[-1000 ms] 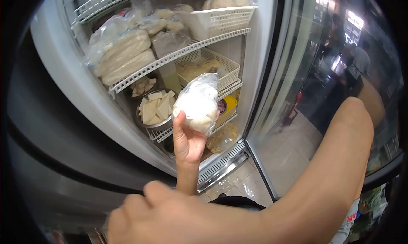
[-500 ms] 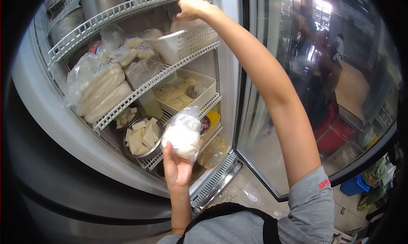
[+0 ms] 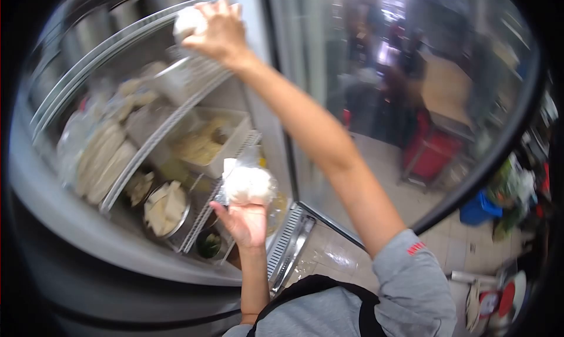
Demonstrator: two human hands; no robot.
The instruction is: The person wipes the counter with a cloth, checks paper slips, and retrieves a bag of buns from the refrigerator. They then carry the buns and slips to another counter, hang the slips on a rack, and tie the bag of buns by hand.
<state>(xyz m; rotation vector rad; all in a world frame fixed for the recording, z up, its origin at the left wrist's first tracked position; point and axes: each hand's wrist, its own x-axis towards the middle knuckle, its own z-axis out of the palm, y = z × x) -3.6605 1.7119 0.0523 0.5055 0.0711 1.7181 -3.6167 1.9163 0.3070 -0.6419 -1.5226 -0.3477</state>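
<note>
On the upturned palm of my left hand (image 3: 249, 224) rests a clear plastic bag of white round lumps (image 3: 249, 185); the thumb is out to the side and the fingers are behind the bag. My raised right hand (image 3: 220, 31) grips a white bundle (image 3: 190, 23), which looks plastic-wrapped, though blur hides its detail. It is above a white perforated basket (image 3: 182, 75) on an upper shelf of the open fridge. Below that shelf is a cream basket (image 3: 235, 122) with pale yellow food in it.
Bags of long pale food (image 3: 103, 166) lie on the shelf at left. Lower down, a metal bowl (image 3: 185, 213) holds pale slabs. The open glass door (image 3: 329, 178) stands to my right. A blue bin (image 3: 479, 209) sits on the floor beyond it.
My right hand has come up out of the white basket with the white bundle. My left hand still holds its bag, now more upright. The view has shifted and blurred.
</note>
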